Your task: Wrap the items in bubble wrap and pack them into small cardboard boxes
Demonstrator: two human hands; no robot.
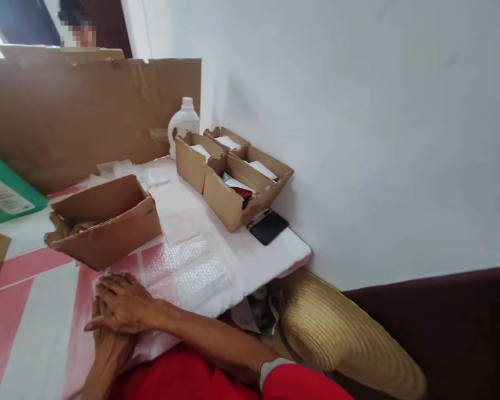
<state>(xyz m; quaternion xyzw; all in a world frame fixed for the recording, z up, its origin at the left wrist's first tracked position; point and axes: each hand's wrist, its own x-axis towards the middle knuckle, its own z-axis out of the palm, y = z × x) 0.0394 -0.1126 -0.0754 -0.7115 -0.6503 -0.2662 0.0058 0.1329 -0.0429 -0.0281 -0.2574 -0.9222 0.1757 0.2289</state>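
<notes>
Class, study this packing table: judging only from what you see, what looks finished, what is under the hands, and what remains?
Looks done: four small cardboard trays by the wall already hold white packets. In hand: the right hand lies over the left hand, both pressing flat on a bubble wrap sheet; neither grips anything. Left: the larger cardboard box beside them, whose contents are hard to make out.

Home packing corner: cardboard boxes [237, 183], bubble wrap [191, 266], straw hat [337, 328]
</notes>
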